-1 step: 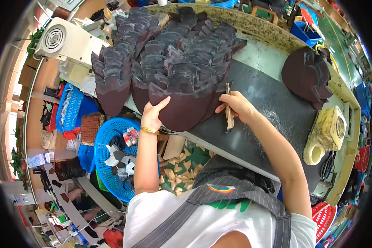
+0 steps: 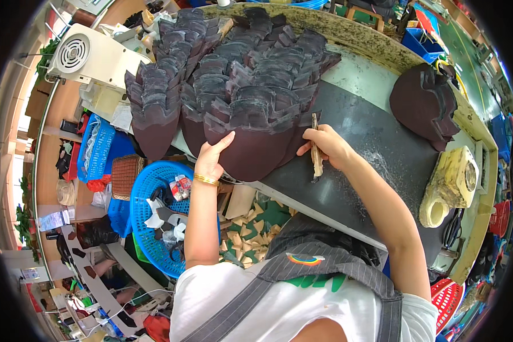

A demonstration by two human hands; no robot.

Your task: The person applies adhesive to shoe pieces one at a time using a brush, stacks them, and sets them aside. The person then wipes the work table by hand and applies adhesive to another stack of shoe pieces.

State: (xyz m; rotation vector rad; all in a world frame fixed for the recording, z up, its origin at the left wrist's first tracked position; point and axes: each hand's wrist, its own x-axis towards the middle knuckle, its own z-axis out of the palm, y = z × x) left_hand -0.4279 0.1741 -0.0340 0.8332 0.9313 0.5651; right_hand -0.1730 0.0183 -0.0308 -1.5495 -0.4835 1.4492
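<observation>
Overlapping rows of dark maroon cut pieces [image 2: 256,65], with greyish shaped edges, cover the table's left half. The nearest rounded maroon piece [image 2: 256,154] lies on top at the front, its lower end reaching over the table edge. My left hand [image 2: 211,159] grips that piece's left edge, thumb on top and fingers out of sight underneath. Just right of it, my right hand [image 2: 328,147] is closed round a thin, worn, pale-brown stick-like tool [image 2: 317,162], held upright. Its kind is unclear. The tool is apart from the nearest piece.
A dark board [image 2: 376,142] with white smears covers the tabletop. At the right lie another stack of maroon pieces [image 2: 419,105] and a glue-crusted yellowish container [image 2: 450,185]. A cream machine [image 2: 97,57] stands at the far left. A blue basket [image 2: 139,228] of scraps sits below left.
</observation>
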